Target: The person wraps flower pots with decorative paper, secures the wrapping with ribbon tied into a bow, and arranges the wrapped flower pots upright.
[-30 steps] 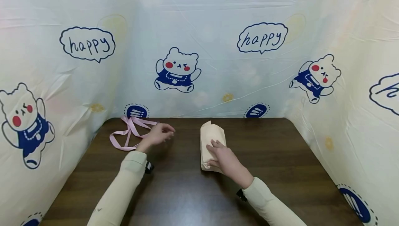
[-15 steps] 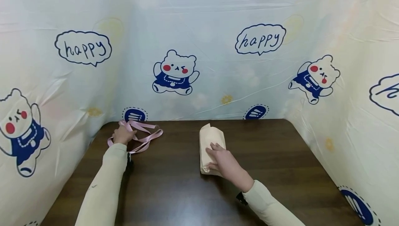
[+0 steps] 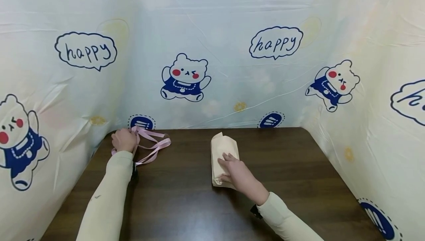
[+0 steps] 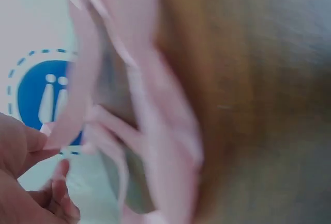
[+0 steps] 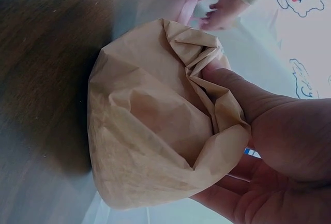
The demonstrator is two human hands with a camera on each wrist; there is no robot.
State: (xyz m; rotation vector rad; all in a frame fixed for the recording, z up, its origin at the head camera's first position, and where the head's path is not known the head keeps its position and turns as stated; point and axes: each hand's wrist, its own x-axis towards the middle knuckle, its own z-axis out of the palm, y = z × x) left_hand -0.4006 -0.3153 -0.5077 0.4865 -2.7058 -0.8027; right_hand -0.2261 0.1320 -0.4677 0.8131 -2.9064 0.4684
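A long pink ribbon (image 3: 161, 144) lies in loose loops at the table's back left. My left hand (image 3: 124, 140) is over its left end, and the left wrist view shows the ribbon (image 4: 168, 151) pinched by finger and thumb. Right of centre, a tan paper bag (image 3: 220, 145) lies on its side. My right hand (image 3: 243, 177) holds the near end, fingers spread over the top. In the right wrist view the thumb presses the crumpled folds of the paper bag (image 5: 139, 151). What the bag contains is hidden.
Both things lie on a dark brown wooden table (image 3: 186, 182). A pale curtain (image 3: 229, 49) printed with bears and "happy" bubbles hangs along the table's back and both sides.
My left hand has moved left onto the ribbon and taken hold of it, and the loops have shifted. My right hand stays on the paper bag.
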